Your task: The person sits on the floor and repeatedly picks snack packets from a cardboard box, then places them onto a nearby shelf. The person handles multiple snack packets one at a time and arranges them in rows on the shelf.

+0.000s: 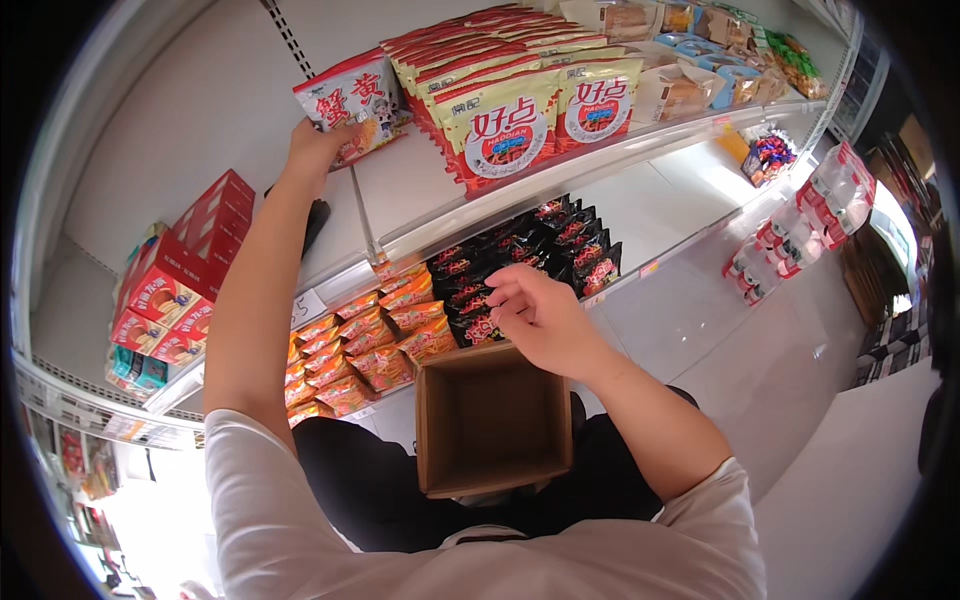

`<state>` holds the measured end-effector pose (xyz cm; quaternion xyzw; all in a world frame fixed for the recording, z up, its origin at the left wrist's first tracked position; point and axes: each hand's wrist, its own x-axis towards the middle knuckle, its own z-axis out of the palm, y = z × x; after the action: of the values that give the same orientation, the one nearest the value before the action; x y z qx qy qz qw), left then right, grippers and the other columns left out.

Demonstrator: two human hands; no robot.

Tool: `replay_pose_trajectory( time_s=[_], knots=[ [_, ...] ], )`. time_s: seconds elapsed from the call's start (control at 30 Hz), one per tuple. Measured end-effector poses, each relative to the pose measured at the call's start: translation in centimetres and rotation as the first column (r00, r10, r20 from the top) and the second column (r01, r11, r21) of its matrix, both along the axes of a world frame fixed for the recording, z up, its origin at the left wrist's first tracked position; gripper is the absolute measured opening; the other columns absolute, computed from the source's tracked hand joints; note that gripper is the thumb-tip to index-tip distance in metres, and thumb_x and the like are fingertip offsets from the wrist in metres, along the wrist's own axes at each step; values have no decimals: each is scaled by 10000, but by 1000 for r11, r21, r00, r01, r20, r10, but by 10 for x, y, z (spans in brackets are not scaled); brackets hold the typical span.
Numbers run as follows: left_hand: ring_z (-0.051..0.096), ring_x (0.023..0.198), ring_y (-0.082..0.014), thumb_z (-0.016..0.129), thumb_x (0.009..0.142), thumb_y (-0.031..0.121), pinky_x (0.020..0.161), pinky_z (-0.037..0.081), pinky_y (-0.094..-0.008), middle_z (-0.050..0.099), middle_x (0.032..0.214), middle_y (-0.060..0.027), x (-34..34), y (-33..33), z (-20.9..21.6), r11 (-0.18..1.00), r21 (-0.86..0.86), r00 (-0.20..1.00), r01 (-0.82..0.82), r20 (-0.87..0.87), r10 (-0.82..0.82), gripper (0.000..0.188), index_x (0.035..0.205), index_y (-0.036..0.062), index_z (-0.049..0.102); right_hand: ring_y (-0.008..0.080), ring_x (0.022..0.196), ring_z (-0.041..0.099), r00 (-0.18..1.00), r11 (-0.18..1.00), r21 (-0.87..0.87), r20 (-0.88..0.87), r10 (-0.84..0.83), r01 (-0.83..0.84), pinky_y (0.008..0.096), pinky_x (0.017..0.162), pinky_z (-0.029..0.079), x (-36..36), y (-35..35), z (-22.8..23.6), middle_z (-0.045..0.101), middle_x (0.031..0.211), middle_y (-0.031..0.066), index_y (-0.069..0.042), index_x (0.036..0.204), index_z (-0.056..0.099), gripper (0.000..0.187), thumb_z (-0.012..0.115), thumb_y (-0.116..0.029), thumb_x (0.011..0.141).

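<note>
My left arm stretches up to the upper shelf, where my left hand (318,150) grips a silver snack bag (355,95) with red lettering by its near left side. The bag stands just left of rows of yellow-and-red snack bags (508,125). My right hand (535,315) hovers over the far rim of an open brown cardboard box (428,430), its fingers loosely bent and apart, with nothing in them. The box sits between my legs, and its bare inner walls show. Beyond my right hand are black snack packets (520,240) on the lower shelf.
Orange snack packets (375,345) fill the lower shelf beside the black ones. Red boxes (185,275) are stacked at the left. Clear-wrapped packs (690,95) stand at the upper right. Shrink-wrapped bottles (800,225) stand at the right. The upper shelf's front edge (560,180) crosses ahead.
</note>
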<state>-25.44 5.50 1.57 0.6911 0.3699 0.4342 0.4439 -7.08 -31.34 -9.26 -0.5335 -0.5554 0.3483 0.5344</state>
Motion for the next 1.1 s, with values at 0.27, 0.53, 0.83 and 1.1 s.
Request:
replay_pose_trajectory(
  time_s=[0.27,0.53,0.83,1.1],
  knots=[
    [736,963,-242,933,787,132,843,583,-367,754,1138,-155,27,20,-15,992,102,974,-72,-206,92,540,1204,-52,643,210,923,733,982,992,-28,143,124,-121,328,785,592,-8,-11,-1,716,1067,118,-44,1314,589,375,699,-28,956],
    [716,797,-186,961,791,274,654,577,-324,726,955,-144,5,66,-43,876,392,842,-282,-336,421,622,1152,-65,584,399,1057,691,885,965,26,405,230,-262,495,876,552,-21,-17,5,710,1107,185,-57,1336,567,410,701,-127,956],
    [705,1062,-363,840,861,342,920,567,-424,697,1158,-249,-30,-40,17,784,614,790,-93,-434,434,646,1319,-40,594,393,1093,687,776,949,-111,552,305,-294,505,903,558,-18,-17,-11,702,1154,178,-74,1344,573,405,699,-180,974],
    [688,1059,-379,798,899,333,904,547,-460,669,1126,-263,-125,-128,8,895,441,536,73,-774,337,473,1150,-15,598,362,1019,714,758,961,-49,604,244,-271,460,848,582,-17,-6,-31,718,1104,168,-77,1331,594,414,734,-124,944]
  ],
)
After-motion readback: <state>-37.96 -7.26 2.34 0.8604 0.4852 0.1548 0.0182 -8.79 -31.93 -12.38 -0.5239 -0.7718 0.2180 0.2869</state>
